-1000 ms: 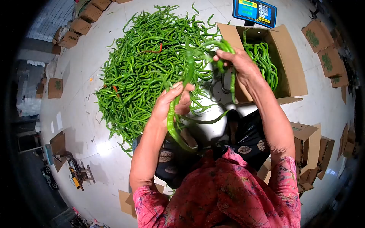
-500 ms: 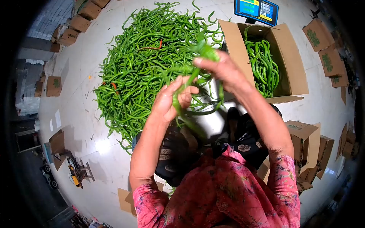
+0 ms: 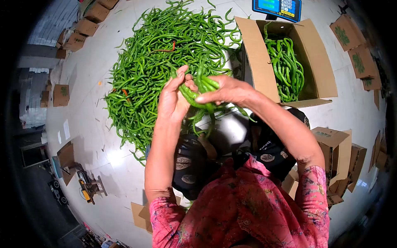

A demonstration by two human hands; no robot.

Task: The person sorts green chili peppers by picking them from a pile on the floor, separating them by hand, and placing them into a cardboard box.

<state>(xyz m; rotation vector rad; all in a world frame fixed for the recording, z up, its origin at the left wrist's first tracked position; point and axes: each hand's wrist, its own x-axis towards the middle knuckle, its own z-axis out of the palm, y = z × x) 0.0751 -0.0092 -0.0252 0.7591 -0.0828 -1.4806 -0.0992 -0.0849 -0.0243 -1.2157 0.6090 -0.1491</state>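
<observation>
Long green peppers lie in a wide pile point(image 3: 144, 74) on the floor, with a few red ones among them. Over the pile's near right edge, my right hand point(image 3: 227, 90) is closed round a bunch of green peppers point(image 3: 209, 84), some ends hanging below it. Close on its left, my left hand point(image 3: 175, 95) has its fingers curled up around green peppers at the same bunch. Right of my hands, an open cardboard box point(image 3: 318, 62) holds more green peppers point(image 3: 285, 68), laid mostly lengthwise.
A scale display point(image 3: 279, 8) stands behind the box. Folded cartons point(image 3: 333, 153) are at the right, beside my leg. More boxes point(image 3: 87, 27) line the far left, and a small stand with yellow parts point(image 3: 89, 186) is on the left floor.
My right hand has moved left and down with its peppers, and now meets my left hand. The left hand has shifted slightly left and up. The view has shifted slightly.
</observation>
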